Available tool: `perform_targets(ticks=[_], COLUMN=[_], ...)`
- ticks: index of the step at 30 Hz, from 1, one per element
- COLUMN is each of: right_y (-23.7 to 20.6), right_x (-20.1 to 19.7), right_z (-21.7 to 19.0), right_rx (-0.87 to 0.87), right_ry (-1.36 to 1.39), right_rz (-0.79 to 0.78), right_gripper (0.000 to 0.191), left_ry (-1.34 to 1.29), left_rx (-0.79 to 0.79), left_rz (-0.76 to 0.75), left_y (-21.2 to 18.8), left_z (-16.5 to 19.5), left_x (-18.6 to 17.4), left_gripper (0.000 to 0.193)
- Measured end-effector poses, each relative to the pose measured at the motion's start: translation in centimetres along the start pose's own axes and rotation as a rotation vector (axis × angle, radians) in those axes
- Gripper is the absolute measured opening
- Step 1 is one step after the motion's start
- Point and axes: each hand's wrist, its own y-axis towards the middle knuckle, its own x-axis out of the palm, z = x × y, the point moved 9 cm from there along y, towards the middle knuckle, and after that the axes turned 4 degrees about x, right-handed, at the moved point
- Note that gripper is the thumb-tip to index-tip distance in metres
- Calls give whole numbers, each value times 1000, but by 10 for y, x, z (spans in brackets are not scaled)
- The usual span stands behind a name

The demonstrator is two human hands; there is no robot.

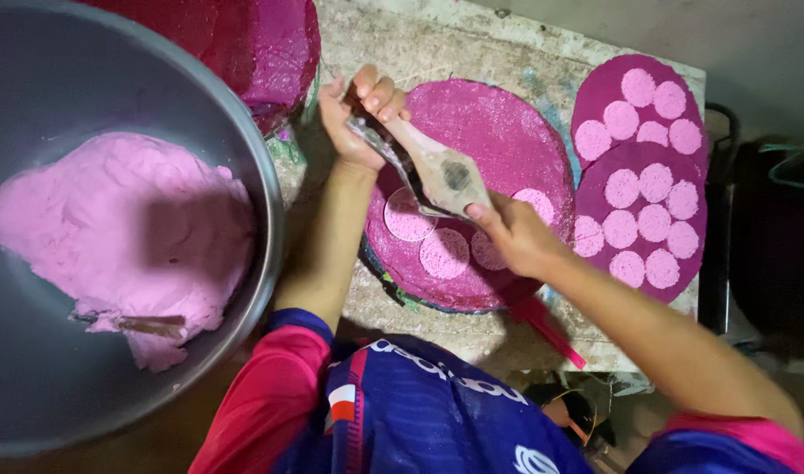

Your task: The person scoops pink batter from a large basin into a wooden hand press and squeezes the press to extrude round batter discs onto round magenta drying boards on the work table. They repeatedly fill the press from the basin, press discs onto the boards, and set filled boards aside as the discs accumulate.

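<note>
Left hand (360,112) gripping the handle end of a wooden paddle (437,171), right hand (516,235) pinching its broad end, over a round magenta mat (507,123) with pale pink discs (444,253), big metal bowl (259,175) of pink dough (112,228) alongside, more filled mats (608,88) on the worn surface (454,44)

tight squeeze on the left: the big metal bowl (266,189) crowds right up to the round pink mat (507,123), leaving only a narrow strip of table (437,44). on the right, two filled mats (608,96) block the way. the table's far edge lies open.
</note>
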Motion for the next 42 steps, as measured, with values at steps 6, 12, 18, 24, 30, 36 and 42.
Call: perform_targets(ticks=[6,12,18,24,30,36,42], right_y=[-9,-52,-69,-85,-94,-95,-95], right_x=[18,-8,-2,9,13,18,17], right_z=[9,2,26,53,69,77,85], right_rx=[-91,-256,-161,-136,-129,-130,-133], right_ry=[444,868,1069,1179,1234,1253,1295], right_rz=[-3,39,161,217,305,329,339], right_gripper=[77,80,83,91,90,86,83], left_ry=[677,1854,2081,2187,2219,2287,2129], left_rx=[-88,-486,-437,-268,-281,-576,-551], left_rz=[144,-176,-460,-576,-491,-417,-318], left_y=[-18,-112,-141,-152,-146,-142,-108], left_z=[24,-19,-35,-42,-25,-16,-16], left_x=[-9,-7,17,37,31,3,-26], left_gripper=[58,94,91,60,80,111,119])
